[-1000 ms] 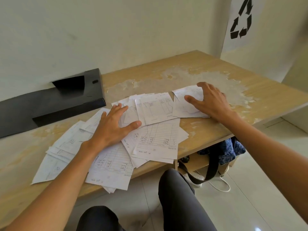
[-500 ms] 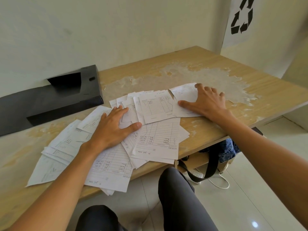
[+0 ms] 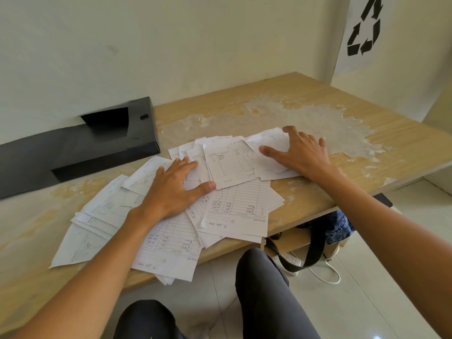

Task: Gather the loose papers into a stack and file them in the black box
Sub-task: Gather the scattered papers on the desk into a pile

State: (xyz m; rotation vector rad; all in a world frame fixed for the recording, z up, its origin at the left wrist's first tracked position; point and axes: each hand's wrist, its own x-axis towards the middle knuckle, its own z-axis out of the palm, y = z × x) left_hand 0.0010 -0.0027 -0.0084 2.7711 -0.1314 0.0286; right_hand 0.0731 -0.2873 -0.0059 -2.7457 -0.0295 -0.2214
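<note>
Several loose white papers (image 3: pixel 239 209) with printed tables and handwriting lie fanned across the front of a wooden table (image 3: pixel 305 99), some overhanging its near edge. My left hand (image 3: pixel 171 189) rests flat, fingers spread, on the middle of the spread. My right hand (image 3: pixel 300 155) presses flat on the rightmost sheets (image 3: pixel 269 165), fingers apart. The black box (image 3: pixel 80 148) lies open at the back left against the wall, apart from the papers.
The tabletop has a large patch of peeled, whitish surface (image 3: pixel 305 123) behind the papers. Under the table on the right are a dark bag with a black strap (image 3: pixel 315 245), a white power strip and cable. My knees (image 3: pixel 264 289) are below the near edge.
My right hand has slid the rightmost sheets leftward, closer to the rest of the spread. My left hand has stayed pressed on the papers.
</note>
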